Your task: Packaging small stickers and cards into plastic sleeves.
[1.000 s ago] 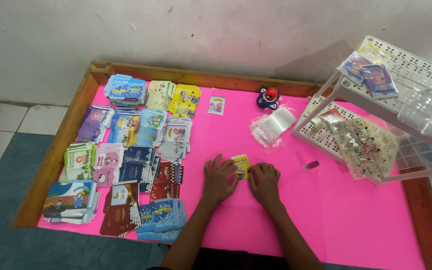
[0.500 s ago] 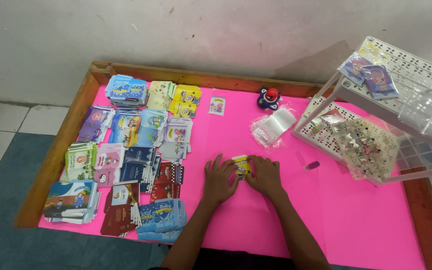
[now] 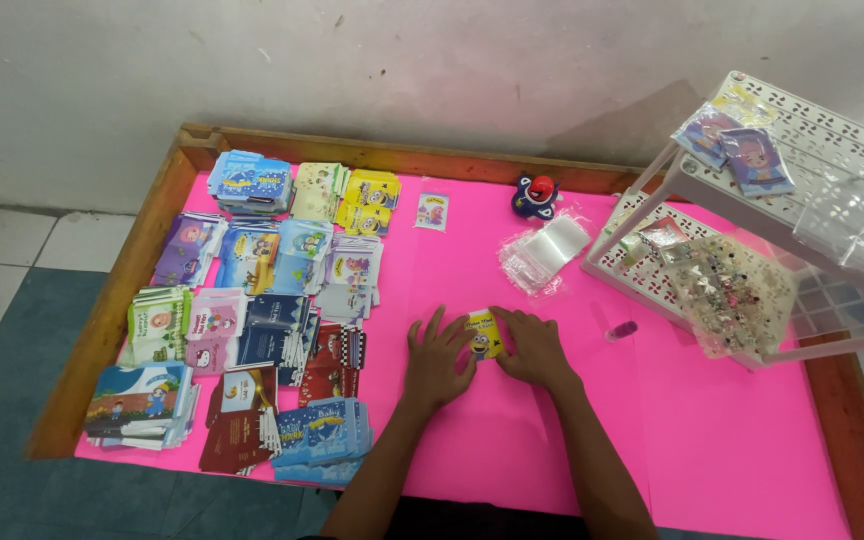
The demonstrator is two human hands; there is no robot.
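Note:
A small yellow card (image 3: 482, 333) with a cartoon figure lies on the pink sheet (image 3: 712, 450) between my two hands. My left hand (image 3: 436, 358) lies flat with fingers spread, its fingertips touching the card's left edge. The fingers of my right hand (image 3: 531, 346) press on the card's right edge, palm down. Neither hand lifts the card off the sheet.
Several stacks of colourful small cards (image 3: 242, 320) fill the left of the pink sheet. A single card (image 3: 432, 211), a blue toy (image 3: 535, 196) and clear plastic sleeves (image 3: 544, 252) lie further back. A white perforated rack (image 3: 802, 160) stands at right. A wooden frame (image 3: 112, 310) edges the table.
Both hands have shifted slightly closer together around the yellow card; the right hand moved up onto its edge.

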